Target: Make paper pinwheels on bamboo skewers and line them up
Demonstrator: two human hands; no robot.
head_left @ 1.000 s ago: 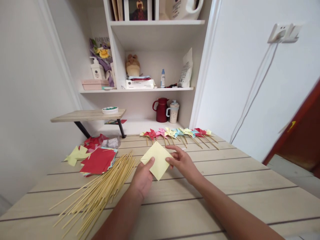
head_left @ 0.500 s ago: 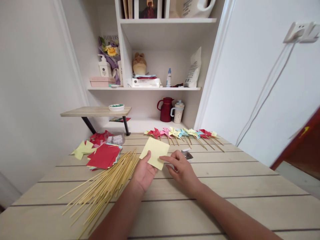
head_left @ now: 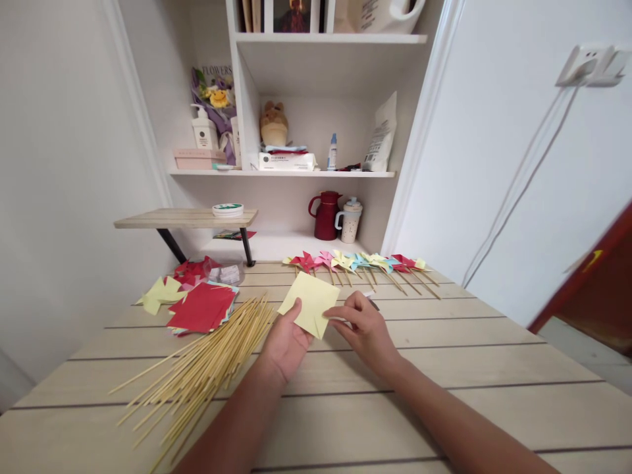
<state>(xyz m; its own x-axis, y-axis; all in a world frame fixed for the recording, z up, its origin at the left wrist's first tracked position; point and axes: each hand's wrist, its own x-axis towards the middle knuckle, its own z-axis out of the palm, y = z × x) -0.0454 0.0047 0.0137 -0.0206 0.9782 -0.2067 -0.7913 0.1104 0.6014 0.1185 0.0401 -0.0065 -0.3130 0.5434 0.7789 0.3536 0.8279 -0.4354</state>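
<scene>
A square of pale yellow paper [head_left: 309, 296] is held up above the table, with what looks like a slit near its lower corner. My left hand [head_left: 288, 342] grips it from below, thumb on top and fingers underneath. At the right edge of the paper, my right hand [head_left: 365, 326] pinches a corner between thumb and forefinger. To the left of my hands lie a fanned bundle of thin wooden sticks [head_left: 217, 355] and a stack of coloured paper squares [head_left: 202, 308], red on top. A small box [head_left: 371, 301] is mostly hidden behind my right hand.
Finished paper pinwheels [head_left: 345, 261] on sticks line the table's back edge. A yellow cut paper piece [head_left: 160, 294] and a clear container [head_left: 230, 273] sit at the left, near a small raised shelf [head_left: 182, 218]. Behind stand a red jug [head_left: 326, 217] and a cup [head_left: 351, 222].
My right forefinger and thumb have closed on the paper's right corner; before, the thumb was apart from it. A slit now shows near the lower corner. The view has shifted slightly.
</scene>
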